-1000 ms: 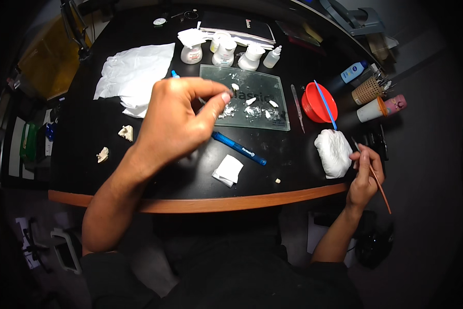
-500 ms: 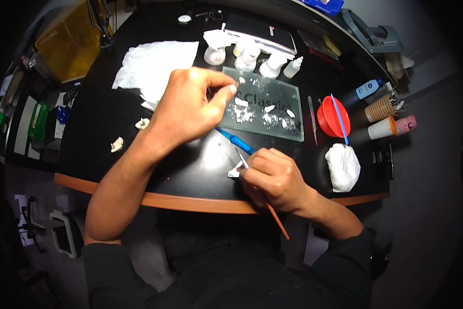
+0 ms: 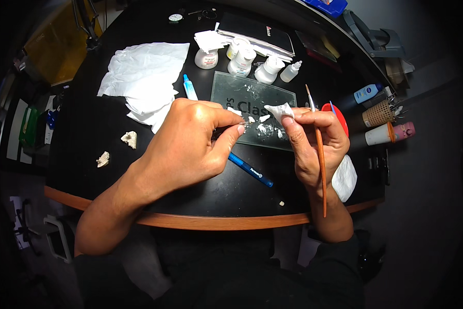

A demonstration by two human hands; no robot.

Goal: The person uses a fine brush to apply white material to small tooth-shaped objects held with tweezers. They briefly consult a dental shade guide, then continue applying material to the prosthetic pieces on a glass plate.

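Note:
My left hand [image 3: 190,136] is closed in a pinch over the near left edge of a glass slab [image 3: 223,92]. A tiny pale thing shows at its fingertips, too small to name. My right hand [image 3: 316,141] is raised to the right of it, gripping a folded white tissue [image 3: 280,110] between thumb and index finger. A thin paintbrush [image 3: 321,170] with an orange-brown handle is also held in that hand, bristles upward. White crumbs and powder [image 3: 265,130] lie on the slab. Below my left hand lies a dark blue pen-like tool [image 3: 251,171].
White bottles [image 3: 241,63] stand behind the slab; white tissues [image 3: 144,69] lie at left. Two cream tooth-like pieces [image 3: 129,139] rest near the left forearm, and a small pale bit [image 3: 281,203] near the wooden edge [image 3: 231,222]. A red bowl [image 3: 343,118] stands behind my right hand.
My right hand has risen from the table up and right, now holding the tissue that lay there along with the brush. My left hand, still pinching, has come slightly nearer and right.

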